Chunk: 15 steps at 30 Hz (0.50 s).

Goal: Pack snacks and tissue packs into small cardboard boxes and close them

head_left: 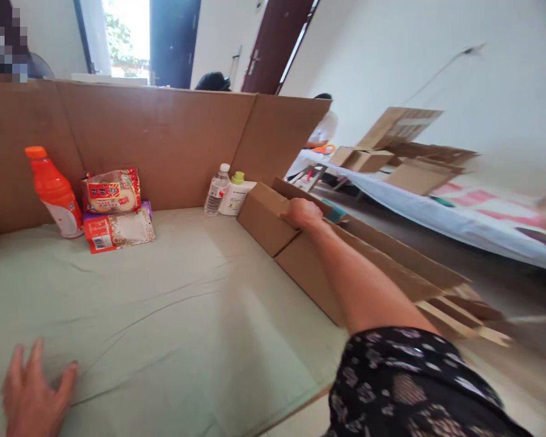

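Note:
At the lower left my left hand (pixel 36 394) is spread over the pale green cloth (pixel 173 340), with nothing in it. My right hand (pixel 304 213) reaches out to a long cardboard box (pixel 307 267) at the table's right side, its fingers curled over the box's upper edge. The fingertips are partly hidden. Just beyond the box stand a clear water bottle (pixel 217 191) with a white cap and a white bottle (pixel 234 199) with a green cap. A teal item (pixel 333 210) shows inside the box.
An orange-red bottle (pixel 57 194), a red biscuit packet (pixel 113 191) and a flat food pouch (pixel 121 230) are at the left. A tall cardboard panel (pixel 159 142) borders the back. Behind it, a person (pixel 324 124) is near a table with several cardboard boxes (pixel 400 136).

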Each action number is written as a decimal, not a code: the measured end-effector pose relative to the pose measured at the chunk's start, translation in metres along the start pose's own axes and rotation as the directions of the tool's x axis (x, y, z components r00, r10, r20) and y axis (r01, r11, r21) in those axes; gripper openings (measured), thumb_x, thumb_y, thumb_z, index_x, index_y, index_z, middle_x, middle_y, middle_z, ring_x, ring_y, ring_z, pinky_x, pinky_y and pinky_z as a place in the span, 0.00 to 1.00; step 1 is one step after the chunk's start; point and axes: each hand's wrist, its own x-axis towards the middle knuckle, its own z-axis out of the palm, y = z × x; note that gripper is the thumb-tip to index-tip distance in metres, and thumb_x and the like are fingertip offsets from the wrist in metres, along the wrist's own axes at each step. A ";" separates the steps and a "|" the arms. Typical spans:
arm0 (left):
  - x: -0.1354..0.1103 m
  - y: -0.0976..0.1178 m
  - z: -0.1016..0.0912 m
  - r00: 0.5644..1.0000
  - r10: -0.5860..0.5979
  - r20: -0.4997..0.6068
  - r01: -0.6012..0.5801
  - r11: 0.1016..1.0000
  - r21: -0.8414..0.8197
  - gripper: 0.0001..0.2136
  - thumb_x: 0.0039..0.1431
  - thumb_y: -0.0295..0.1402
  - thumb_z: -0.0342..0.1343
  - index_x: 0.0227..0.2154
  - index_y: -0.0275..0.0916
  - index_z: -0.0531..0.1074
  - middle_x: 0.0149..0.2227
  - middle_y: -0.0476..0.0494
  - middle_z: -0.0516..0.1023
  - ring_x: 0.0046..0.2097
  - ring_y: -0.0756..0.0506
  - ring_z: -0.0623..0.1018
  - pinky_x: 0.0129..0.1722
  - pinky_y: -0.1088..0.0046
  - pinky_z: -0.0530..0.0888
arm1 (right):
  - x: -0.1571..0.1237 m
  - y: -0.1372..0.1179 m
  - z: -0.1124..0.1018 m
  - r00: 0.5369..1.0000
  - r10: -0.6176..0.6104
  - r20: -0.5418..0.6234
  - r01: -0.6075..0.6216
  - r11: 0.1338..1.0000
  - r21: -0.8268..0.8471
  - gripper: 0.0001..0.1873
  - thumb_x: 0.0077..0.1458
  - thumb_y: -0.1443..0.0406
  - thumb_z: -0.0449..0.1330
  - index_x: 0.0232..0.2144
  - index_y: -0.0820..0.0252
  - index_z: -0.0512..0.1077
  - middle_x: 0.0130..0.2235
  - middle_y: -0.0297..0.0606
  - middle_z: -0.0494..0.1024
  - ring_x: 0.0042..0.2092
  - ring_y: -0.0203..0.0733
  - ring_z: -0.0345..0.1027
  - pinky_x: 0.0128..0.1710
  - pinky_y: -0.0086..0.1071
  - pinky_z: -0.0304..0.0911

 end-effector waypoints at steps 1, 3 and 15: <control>-0.001 0.007 0.009 0.997 -0.058 -0.053 0.060 0.998 0.029 0.34 0.64 0.40 0.55 0.70 0.43 0.50 0.70 0.20 0.49 0.67 0.18 0.61 0.54 0.25 0.66 | -0.001 0.008 -0.002 0.999 -0.029 0.014 0.029 1.000 0.011 0.32 0.62 0.37 0.46 0.26 0.49 0.77 0.28 0.42 0.81 0.40 0.54 0.80 0.38 0.49 0.70; 0.001 0.022 0.020 0.986 -0.106 -0.125 0.112 0.993 0.038 0.34 0.64 0.38 0.55 0.70 0.46 0.52 0.71 0.23 0.48 0.66 0.19 0.63 0.55 0.27 0.67 | -0.006 0.010 -0.004 0.995 -0.085 0.051 0.084 0.996 0.028 0.32 0.62 0.38 0.48 0.21 0.49 0.74 0.20 0.39 0.74 0.31 0.49 0.78 0.34 0.46 0.68; 0.034 0.117 -0.038 0.931 0.282 -0.234 -0.335 0.914 -0.230 0.41 0.61 0.31 0.61 0.71 0.49 0.45 0.69 0.34 0.59 0.68 0.34 0.65 0.63 0.47 0.70 | -0.129 -0.232 0.004 0.683 -0.569 0.458 0.443 0.821 0.360 0.10 0.67 0.67 0.55 0.36 0.59 0.76 0.32 0.38 0.80 0.34 0.40 0.72 0.40 0.36 0.62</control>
